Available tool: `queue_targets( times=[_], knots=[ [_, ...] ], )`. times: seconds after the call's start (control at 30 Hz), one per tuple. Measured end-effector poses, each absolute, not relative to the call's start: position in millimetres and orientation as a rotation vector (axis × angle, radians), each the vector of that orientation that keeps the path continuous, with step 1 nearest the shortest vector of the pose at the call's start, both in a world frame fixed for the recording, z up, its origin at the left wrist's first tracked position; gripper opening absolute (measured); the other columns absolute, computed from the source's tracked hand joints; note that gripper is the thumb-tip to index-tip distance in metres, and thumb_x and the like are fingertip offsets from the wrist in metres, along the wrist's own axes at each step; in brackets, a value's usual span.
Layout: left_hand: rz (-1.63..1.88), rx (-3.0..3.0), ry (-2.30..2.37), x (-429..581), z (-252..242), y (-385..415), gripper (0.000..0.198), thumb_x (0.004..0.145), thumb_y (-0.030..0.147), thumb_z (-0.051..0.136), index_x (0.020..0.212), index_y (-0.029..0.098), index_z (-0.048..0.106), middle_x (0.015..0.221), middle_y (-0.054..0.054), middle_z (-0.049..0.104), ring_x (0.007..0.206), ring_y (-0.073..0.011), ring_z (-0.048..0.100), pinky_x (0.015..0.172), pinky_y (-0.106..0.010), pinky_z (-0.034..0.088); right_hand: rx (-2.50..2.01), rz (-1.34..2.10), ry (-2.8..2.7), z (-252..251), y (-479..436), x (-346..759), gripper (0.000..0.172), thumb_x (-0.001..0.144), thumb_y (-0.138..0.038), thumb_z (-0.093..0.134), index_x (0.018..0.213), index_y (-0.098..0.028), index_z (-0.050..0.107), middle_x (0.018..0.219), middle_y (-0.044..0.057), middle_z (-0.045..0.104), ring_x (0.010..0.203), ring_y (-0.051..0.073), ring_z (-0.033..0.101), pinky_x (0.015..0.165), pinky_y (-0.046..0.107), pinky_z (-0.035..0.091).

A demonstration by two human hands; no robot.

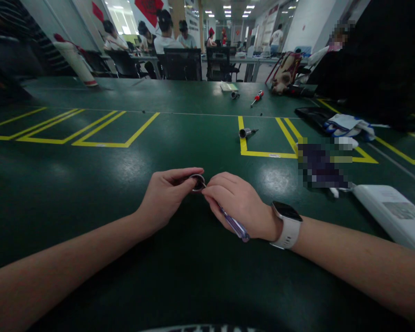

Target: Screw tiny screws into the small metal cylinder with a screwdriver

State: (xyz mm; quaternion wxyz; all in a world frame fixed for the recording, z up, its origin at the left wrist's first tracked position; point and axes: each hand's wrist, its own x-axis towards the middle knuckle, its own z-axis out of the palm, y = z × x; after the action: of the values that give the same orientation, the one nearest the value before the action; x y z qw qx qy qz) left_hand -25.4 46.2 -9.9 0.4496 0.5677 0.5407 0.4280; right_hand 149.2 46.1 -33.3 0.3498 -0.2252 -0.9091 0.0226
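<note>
Both hands meet over green table (90, 184). Left hand (164, 196) pinches small metal ring (197, 181); right hand (238, 203) clamped on purple-handled tool (233, 223), tip at ring.

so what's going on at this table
A person works at a green table. The left hand pinches a small round metal part. The right hand, with a watch on its wrist, holds a purple-handled screwdriver with its tip at that part. Another metal piece lies farther off inside a yellow-taped box.
</note>
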Motion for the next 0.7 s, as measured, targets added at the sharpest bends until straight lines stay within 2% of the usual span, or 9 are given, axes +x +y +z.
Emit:
queue_targets(
  times=[0.2, 0.3, 0.47, 0.53, 0.7],
  knots=[
    [1.053, 1.401, 1.355, -24.9, -9.7, 45.2, 0.02, 0.07, 0.02, 0.067, 0.089, 0.017, 0.073, 0.089, -0.003, 0.074, 0.081, -0.0171, 0.067, 0.076, -0.029, 0.054, -0.585, 0.141, -2.34, -30.4, 42.8, 147.3, 0.017, 0.089, -0.015, 0.043, 0.089, -0.009, 0.059, 0.087, 0.013, 0.063, 0.085, 0.021, 0.057, 0.075, 0.036, 0.048],
    [1.041, 1.371, 1.345, -25.1, -11.3, 46.9, 0.02, 0.07, 0.02, 0.067, 0.089, 0.016, 0.072, 0.086, -0.004, 0.073, 0.078, -0.0169, 0.067, 0.075, -0.03, 0.054, -0.662, 0.545, -2.128, -21.7, 47.6, 150.7, 0.013, 0.085, -0.016, 0.048, 0.083, -0.013, 0.06, 0.08, 0.007, 0.064, 0.075, 0.016, 0.058, 0.073, 0.032, 0.048],
    [1.097, 1.233, 1.279, -25.5, -13.6, 53.2, 0.029, 0.068, 0.018, 0.069, 0.096, 0.015, 0.065, 0.099, -0.006, 0.07, 0.08, -0.0165, 0.066, 0.076, -0.031, 0.054, -0.729, 1.608, -1.735, -6.3, 79.4, 176.9, 0.011, 0.07, -0.014, 0.052, 0.063, -0.013, 0.06, 0.054, 0.0, 0.06, 0.053, 0.013, 0.059, 0.059, 0.027, 0.048],
    [1.113, 1.183, 1.253, -25.5, -13.4, 55.4, 0.031, 0.066, 0.015, 0.07, 0.096, 0.015, 0.063, 0.102, -0.006, 0.069, 0.084, -0.0171, 0.066, 0.077, -0.031, 0.054, -0.75, 1.778, -1.734, -4.7, 92.8, 190.1, 0.01, 0.064, -0.012, 0.052, 0.057, -0.012, 0.059, 0.047, -0.001, 0.057, 0.045, 0.012, 0.055, 0.051, 0.024, 0.045],
    [1.089, 1.147, 1.235, -24.5, -11.6, 56.2, 0.032, 0.063, 0.013, 0.072, 0.093, 0.014, 0.063, 0.102, -0.007, 0.069, 0.087, -0.0175, 0.065, 0.078, -0.03, 0.053, -0.868, 1.86, -1.828, -6.3, 106.8, 204.6, 0.011, 0.06, -0.009, 0.052, 0.051, -0.012, 0.058, 0.045, -0.001, 0.056, 0.041, 0.009, 0.053, 0.044, 0.019, 0.041]
  ],
)
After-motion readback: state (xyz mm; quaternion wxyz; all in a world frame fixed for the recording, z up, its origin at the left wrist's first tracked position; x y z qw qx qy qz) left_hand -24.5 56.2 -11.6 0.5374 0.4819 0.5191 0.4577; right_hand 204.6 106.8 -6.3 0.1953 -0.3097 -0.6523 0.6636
